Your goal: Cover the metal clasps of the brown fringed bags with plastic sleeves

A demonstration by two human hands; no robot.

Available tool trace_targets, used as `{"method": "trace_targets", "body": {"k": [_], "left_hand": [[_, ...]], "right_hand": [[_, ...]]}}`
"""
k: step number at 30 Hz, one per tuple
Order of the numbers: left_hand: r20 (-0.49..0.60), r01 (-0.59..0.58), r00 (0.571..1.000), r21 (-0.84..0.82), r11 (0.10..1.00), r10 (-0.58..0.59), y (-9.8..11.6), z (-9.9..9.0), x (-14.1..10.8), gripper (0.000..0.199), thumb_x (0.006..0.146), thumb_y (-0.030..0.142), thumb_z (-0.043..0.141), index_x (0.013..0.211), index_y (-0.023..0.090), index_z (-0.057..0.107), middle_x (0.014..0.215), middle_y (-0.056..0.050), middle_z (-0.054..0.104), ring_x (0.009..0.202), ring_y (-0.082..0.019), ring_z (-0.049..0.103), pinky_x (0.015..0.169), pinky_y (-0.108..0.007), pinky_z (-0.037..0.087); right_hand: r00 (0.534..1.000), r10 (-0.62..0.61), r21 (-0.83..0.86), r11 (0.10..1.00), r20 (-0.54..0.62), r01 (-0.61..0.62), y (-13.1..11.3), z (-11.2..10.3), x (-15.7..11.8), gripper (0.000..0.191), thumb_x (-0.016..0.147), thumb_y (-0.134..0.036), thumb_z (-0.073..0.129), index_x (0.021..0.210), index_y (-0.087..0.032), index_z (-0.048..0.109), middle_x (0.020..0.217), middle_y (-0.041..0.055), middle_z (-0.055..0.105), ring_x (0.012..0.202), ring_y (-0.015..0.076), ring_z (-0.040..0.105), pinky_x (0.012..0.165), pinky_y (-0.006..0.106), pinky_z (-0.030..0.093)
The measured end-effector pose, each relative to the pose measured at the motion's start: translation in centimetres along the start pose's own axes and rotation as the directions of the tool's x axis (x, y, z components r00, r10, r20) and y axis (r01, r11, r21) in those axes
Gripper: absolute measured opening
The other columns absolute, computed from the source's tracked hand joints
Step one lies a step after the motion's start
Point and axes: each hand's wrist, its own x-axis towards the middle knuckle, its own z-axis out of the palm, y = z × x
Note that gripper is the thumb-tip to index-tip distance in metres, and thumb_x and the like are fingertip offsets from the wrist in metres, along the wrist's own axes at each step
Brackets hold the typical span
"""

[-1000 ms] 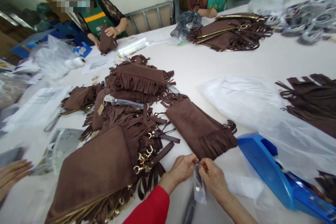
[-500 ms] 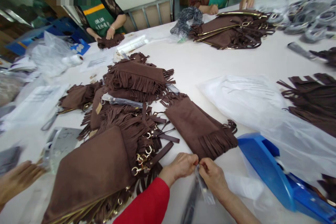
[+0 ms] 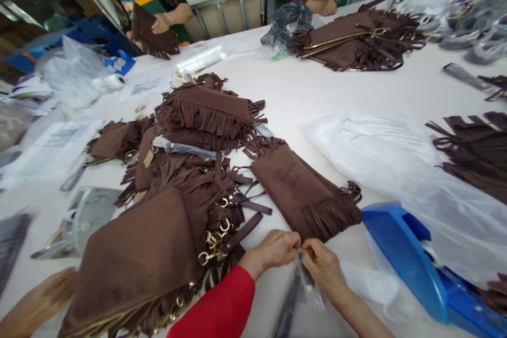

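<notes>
My left hand [image 3: 273,248], in a red sleeve, is closed in a pinch at the top of a narrow clear plastic bag [image 3: 311,290]. Opposite it, my right hand [image 3: 322,266] pinches the same end, the fingertips of both hands almost touching. The bag hangs down toward me, over or beside a dark strap-like item in plastic [image 3: 287,303]. Just beyond my fingers lies a brown fringed bag [image 3: 295,182]. To the left, a stack of brown suede bags [image 3: 138,248] shows gold zips and clasps along its edges.
Another person's hand [image 3: 47,296] touches the stack's left side, near a tape dispenser [image 3: 91,216]. A blue plastic tray-like holder [image 3: 407,259] and white plastic bags [image 3: 372,142] lie right. Across the table [image 3: 348,92], two people handle brown bags.
My hands keep their pinch, almost unmoved. The neighbour's hand has moved from the tape dispenser to the stack. Across the table, one person has lifted a bag and another raises a brown piece.
</notes>
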Motion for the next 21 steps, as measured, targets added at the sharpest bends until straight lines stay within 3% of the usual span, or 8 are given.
{"method": "trace_targets", "body": {"k": [10, 21], "left_hand": [[0.030, -0.046, 0.999, 0.053, 0.998, 0.045, 0.34, -0.22, 0.18, 0.013, 0.070, 0.016, 0.041, 0.074, 0.020, 0.053, 0.055, 0.002, 0.049, 0.052, -0.014, 0.046, 0.053, -0.024, 0.036], [-0.069, 0.061, 0.995, -0.114, 0.992, -0.069, 0.16, 0.43, -0.55, 0.013, 0.067, 0.014, 0.043, 0.071, 0.021, 0.054, 0.057, 0.003, 0.047, 0.051, -0.011, 0.037, 0.051, -0.024, 0.024]], "right_hand": [[1.000, -0.004, 0.003, 1.000, 0.017, 0.004, 0.49, 0.23, -0.08, 0.008, 0.071, -0.017, 0.044, 0.067, -0.021, 0.050, 0.059, -0.0021, 0.056, 0.054, 0.0125, 0.054, 0.052, 0.023, 0.042], [0.999, 0.035, 0.023, 0.999, 0.040, -0.036, 0.32, 0.16, -0.10, 0.008, 0.073, -0.019, 0.043, 0.067, -0.021, 0.049, 0.059, -0.0020, 0.055, 0.054, 0.0121, 0.054, 0.054, 0.023, 0.042]]}}
